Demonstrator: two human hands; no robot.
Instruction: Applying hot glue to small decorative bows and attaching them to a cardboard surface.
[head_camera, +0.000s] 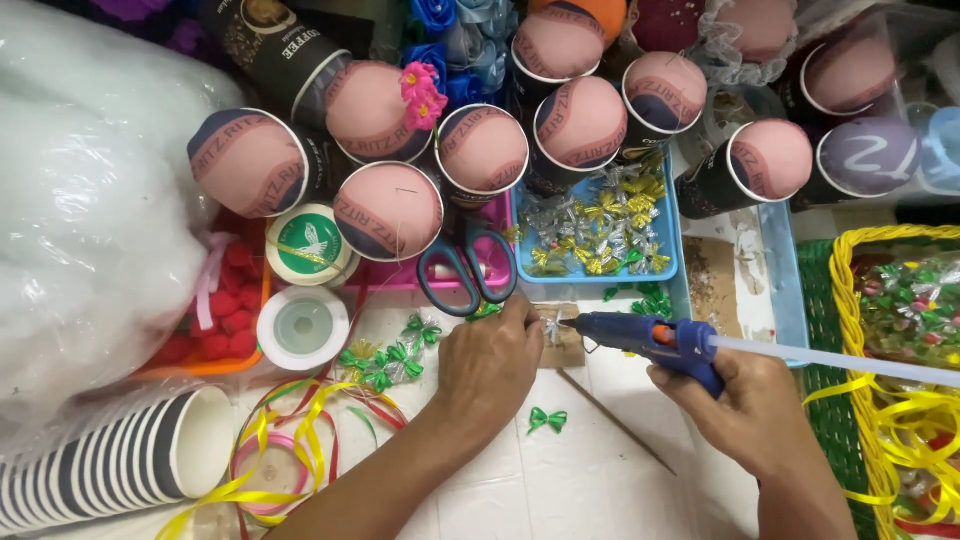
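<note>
Both hands work low over the white counter (560, 480): the right hand (745, 405) grips a blue glue gun (650, 340), its nozzle at a small silver bow (551, 327) that the left hand (490, 365) pinches on a cardboard scrap. Beyond the bow lie scissors (467, 270) and a blue tray (670, 235) of bows (gold and silver); cloth-topped cups (390, 210) crowd behind.

Glue gun (650, 338): blue plastic, slightly glossy. Small bows (600, 215): shiny metallic foil ribbon. Tray (670, 235): smooth blue plastic. Stacked cups (110, 470): matt paper. Basket (850, 330): woven yellow plastic. Scissors (467, 275): plastic handles. Pompoms (225, 320): fuzzy red.
</note>
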